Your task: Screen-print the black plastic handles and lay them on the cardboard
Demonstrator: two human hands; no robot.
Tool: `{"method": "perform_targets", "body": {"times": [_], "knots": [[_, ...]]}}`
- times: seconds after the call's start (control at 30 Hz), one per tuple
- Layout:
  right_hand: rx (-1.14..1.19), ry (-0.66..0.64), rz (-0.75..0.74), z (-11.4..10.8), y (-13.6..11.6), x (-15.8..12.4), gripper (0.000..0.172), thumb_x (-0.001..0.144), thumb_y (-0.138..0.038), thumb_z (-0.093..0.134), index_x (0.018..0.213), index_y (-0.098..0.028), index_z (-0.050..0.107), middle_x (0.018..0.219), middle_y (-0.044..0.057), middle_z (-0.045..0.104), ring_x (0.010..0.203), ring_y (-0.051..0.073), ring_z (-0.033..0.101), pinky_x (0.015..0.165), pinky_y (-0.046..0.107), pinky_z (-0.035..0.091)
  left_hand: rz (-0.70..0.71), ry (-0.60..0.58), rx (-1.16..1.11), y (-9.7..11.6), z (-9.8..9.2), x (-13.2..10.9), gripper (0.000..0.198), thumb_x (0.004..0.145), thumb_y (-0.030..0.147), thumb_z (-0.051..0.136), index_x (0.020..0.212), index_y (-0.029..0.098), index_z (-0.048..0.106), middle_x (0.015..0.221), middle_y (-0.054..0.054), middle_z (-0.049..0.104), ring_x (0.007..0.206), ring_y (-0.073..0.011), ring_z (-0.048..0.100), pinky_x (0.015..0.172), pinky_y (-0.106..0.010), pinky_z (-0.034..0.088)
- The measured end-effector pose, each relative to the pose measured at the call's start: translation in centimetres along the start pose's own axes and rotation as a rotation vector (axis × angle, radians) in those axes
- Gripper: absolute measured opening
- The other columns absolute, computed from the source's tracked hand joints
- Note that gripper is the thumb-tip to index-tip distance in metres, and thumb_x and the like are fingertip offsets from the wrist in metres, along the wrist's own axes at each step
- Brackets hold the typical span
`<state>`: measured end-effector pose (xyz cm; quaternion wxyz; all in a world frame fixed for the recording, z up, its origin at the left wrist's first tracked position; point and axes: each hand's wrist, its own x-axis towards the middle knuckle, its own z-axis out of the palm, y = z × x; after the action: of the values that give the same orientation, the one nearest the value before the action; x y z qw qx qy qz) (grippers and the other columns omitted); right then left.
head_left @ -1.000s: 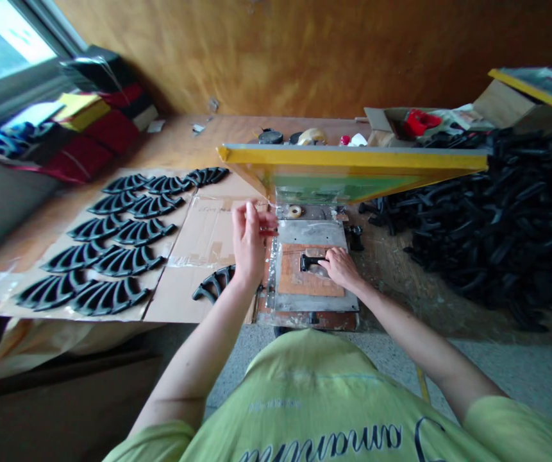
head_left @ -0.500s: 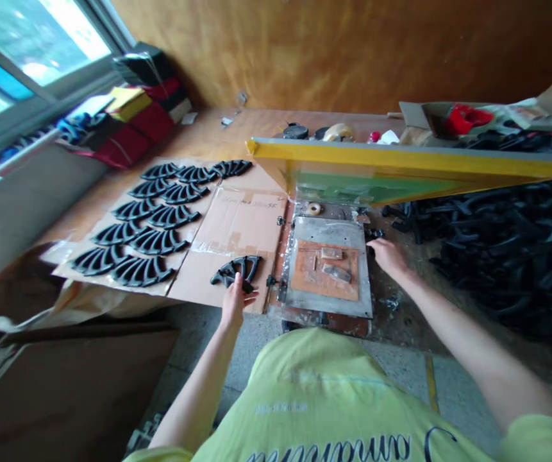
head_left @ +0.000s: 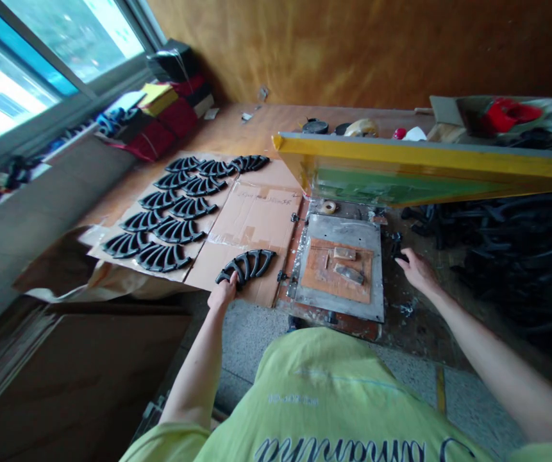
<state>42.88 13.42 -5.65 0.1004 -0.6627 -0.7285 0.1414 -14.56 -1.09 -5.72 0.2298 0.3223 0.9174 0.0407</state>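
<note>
At the lower left end of a small fan of black curved plastic pieces point(head_left: 251, 264), my left hand point(head_left: 222, 292) has its fingers closed on one piece. That fan lies on a cardboard sheet point(head_left: 256, 215). My right hand point(head_left: 417, 269) is right of a grey metal plate point(head_left: 338, 228), its fingertips closed on a small dark piece point(head_left: 397, 249) whose shape is partly hidden. On the plate lies a brown board point(head_left: 317, 273) bearing a small block point(head_left: 344, 253) and a grey wedge-like piece point(head_left: 349, 274).
Several overlapping rows of black pieces point(head_left: 177, 231) cover the left cardboard. A yellow-edged screen frame point(head_left: 420, 153) is tilted up behind the plate. A large dark heap of black parts point(head_left: 520, 263) fills the right side. A tape roll point(head_left: 328, 206) sits behind the plate.
My left hand has shifted to the left end of the small fan, where the pieces now lie spread in line. My right hand has moved slightly away from the plate. The view has turned left.
</note>
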Motion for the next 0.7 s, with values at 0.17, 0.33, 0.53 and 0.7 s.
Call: {"method": "perform_targets", "body": {"times": [0.17, 0.33, 0.53, 0.7], "knots": [[0.330, 0.125, -0.044, -0.3, -5.3, -2.7, 0.045, 0.090, -0.050, 0.051, 0.121, -0.017, 0.058, 0.109, 0.014, 0.068, 0.099, 0.029, 0.064, 0.085, 0.043, 0.052, -0.048, 0.207, 0.074, 0.9, 0.5, -3.4, 0.071, 0.092, 0.066, 0.034, 0.121, 0.009, 0.064, 0.121, -0.029, 0.066, 0.117, -0.0415, 0.061, 0.096, -0.054, 0.046], [0.324, 0.107, -0.350, 0.7, -12.6, -4.4, 0.042, 0.098, -0.038, 0.047, 0.133, -0.021, 0.059, 0.121, 0.013, 0.066, 0.112, 0.027, 0.064, 0.098, 0.042, 0.051, 0.338, 0.390, 0.074, 3.8, 4.2, -6.6, 0.057, 0.094, 0.054, 0.046, 0.139, 0.020, 0.057, 0.149, -0.014, 0.051, 0.135, -0.0316, 0.046, 0.113, -0.044, 0.035], [0.137, 0.141, -0.448, 1.9, -14.5, -3.6, 0.038, 0.101, -0.030, 0.043, 0.132, -0.021, 0.064, 0.123, 0.011, 0.071, 0.105, 0.024, 0.071, 0.087, 0.036, 0.059, 0.195, 0.346, 0.054, 6.4, 6.3, -5.4, 0.068, 0.088, 0.065, 0.048, 0.142, 0.025, 0.056, 0.155, -0.013, 0.045, 0.141, -0.0404, 0.036, 0.114, -0.062, 0.024], [0.126, 0.236, -0.516, 2.5, -13.7, -2.6, 0.038, 0.102, -0.028, 0.043, 0.133, -0.026, 0.064, 0.125, 0.006, 0.071, 0.102, 0.022, 0.073, 0.082, 0.035, 0.062, 0.146, 0.333, 0.029, 6.9, 6.3, -4.3, 0.069, 0.084, 0.070, 0.049, 0.138, 0.028, 0.060, 0.155, -0.011, 0.046, 0.141, -0.0414, 0.035, 0.111, -0.065, 0.026]]}}
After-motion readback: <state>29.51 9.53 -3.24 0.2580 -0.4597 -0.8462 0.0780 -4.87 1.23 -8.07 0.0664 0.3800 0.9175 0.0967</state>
